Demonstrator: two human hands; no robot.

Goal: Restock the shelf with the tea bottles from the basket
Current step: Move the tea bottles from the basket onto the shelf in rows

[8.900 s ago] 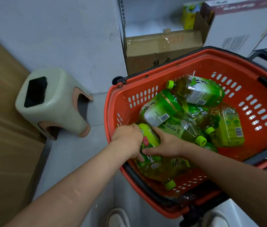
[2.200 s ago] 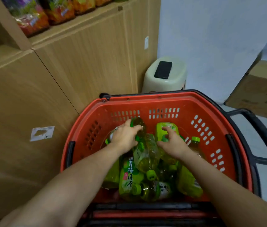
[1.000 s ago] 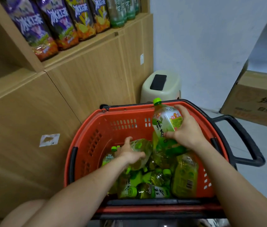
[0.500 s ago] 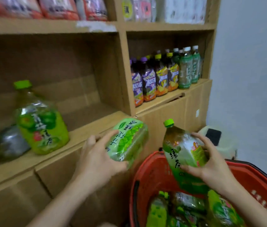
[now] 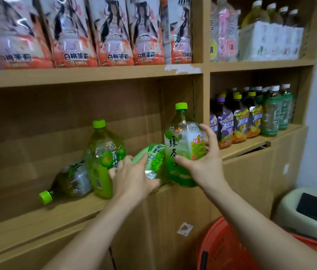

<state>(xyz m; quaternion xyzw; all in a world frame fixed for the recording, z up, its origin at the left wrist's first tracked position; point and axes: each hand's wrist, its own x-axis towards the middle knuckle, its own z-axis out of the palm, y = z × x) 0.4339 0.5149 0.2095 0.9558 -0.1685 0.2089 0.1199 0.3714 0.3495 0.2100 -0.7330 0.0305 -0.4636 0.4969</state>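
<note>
Right hand (image 5: 205,166) is clamped around an upright green tea bottle (image 5: 183,147) at centre frame, thumb on the lower label and fingers spread over the label's right side, cap (image 5: 181,106) pointing up. Its base hangs just at the front lip of the wooden shelf (image 5: 75,209), so the long axis is already vertical and what looks left to do is a short push back and a set-down. Left hand (image 5: 134,178) is closed over a second bottle (image 5: 151,160) that lies tipped, with its long axis running away from the camera into the shelf; its cap is hidden, so I cannot tell which end leads. This tipped bottle sits just left of the upright one and appears to touch it, and the left hand is the nearer to it.

Further left, a green plum tea bottle (image 5: 103,158) stands on the shelf, touching the left hand's knuckles. Beside it, lower left, another bottle (image 5: 70,182) lies on its side with its cap towards the shelf edge. In my judgement the tipped bottle needs standing up before the gap between the neighbours closes. At lower right, the rim of the red basket (image 5: 223,244) shows beneath the right forearm.
</note>
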